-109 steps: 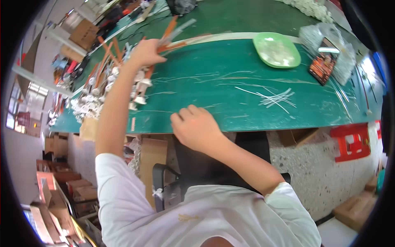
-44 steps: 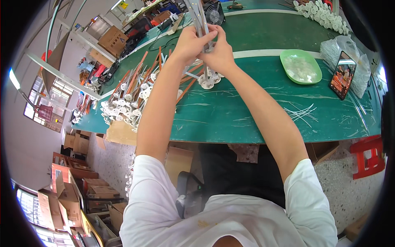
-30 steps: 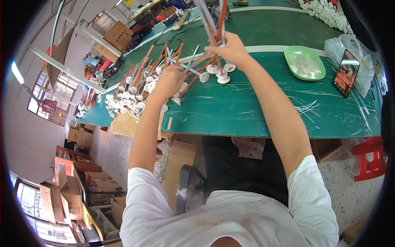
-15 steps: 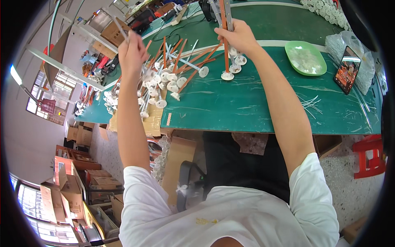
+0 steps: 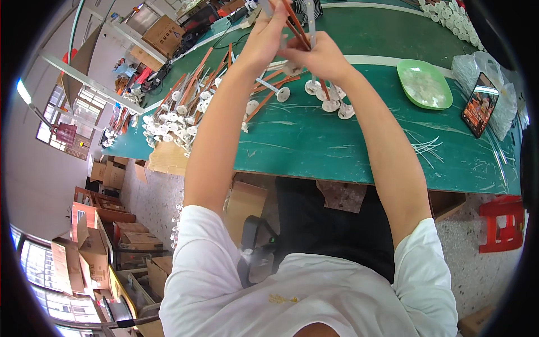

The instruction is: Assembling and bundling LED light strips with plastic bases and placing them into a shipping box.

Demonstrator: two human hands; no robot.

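My right hand (image 5: 324, 58) is closed around a bundle of long flat brown and pale grey sticks (image 5: 311, 23). Round white bases (image 5: 331, 105) at their lower ends hang just above or on the green table; contact cannot be told. Close beside it, my left hand (image 5: 265, 40) is closed on another stick and brings it up against the bundle; its fingers are partly blurred. To the left, a heap of similar brown and pale sticks with white disc-shaped bases (image 5: 171, 126) lies on cardboard and table. One pale stick (image 5: 269, 86) sticks out of the heap.
A light green bowl (image 5: 448, 103) with clear small pieces stands at the right, near a propped phone (image 5: 479, 106) and a clear plastic bag (image 5: 510, 92). Thin white strips (image 5: 426, 147) lie on the green table (image 5: 303, 143). A red stool (image 5: 499, 224) stands below at right.
My left hand has moved right from above the heap to the bundle, carrying a stick. The bundle in my right hand has tilted, its bases shifting to the right.
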